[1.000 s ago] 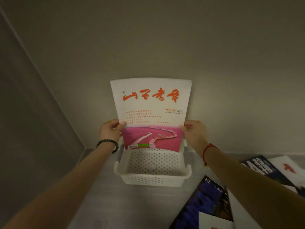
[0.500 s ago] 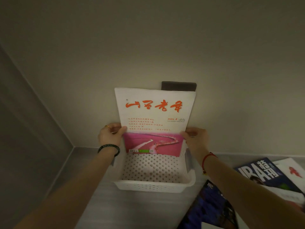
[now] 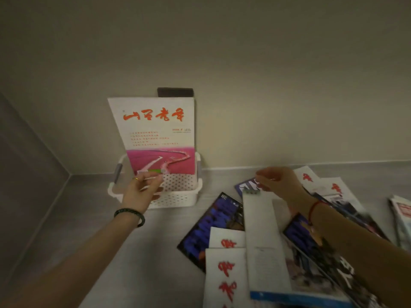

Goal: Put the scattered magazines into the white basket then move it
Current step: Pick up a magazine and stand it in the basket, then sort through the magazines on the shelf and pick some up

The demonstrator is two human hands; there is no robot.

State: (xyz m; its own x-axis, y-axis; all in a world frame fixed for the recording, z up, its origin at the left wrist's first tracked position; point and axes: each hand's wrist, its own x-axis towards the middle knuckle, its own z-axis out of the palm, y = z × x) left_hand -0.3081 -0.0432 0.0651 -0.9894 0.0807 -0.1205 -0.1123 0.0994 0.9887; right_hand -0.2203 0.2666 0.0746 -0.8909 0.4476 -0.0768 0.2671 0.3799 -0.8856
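Clerk: Item one, nearest, 1 to 2 o'clock on the grey counter (image 3: 144,252)?

Checker: Scattered magazines, flat and overlapping. There is a white cover with red characters (image 3: 224,274), a long white back cover (image 3: 262,236) lying across it, and a dark blue cover (image 3: 211,225) just beyond. A further stack (image 3: 402,218) sits at 3 o'clock. None of these is in the basket.

Clerk: Hands?

Checker: Right hand (image 3: 278,181), 1 o'clock, over the far end of the pile, fingers drooped and bunched. It is blurred, so I cannot tell whether it pinches a page. Left hand (image 3: 142,192), 11 o'clock, in front of the white basket (image 3: 178,200), fingers loose, gripping nothing. Whether its tips touch the cover's lower edge is unclear.

Clerk: Basket?

Checker: 11 to 12 o'clock, against the wall. It holds one entry, a red-titled magazine (image 3: 155,130), standing on end, tilted and leaning back. It hides most of a dark wall plate (image 3: 175,92).

Clerk: Changed since a second ago?

Checker: Both hands then pinched that magazine by its sides, lowering it. It is now released and stands by itself. The right hand has crossed to the pile.

Clerk: Meaning?

Checker: One magazine filed and many outstanding. I judge the next pick is starting and moving the basket is far off. The tall leaning cover may slump as others go in.
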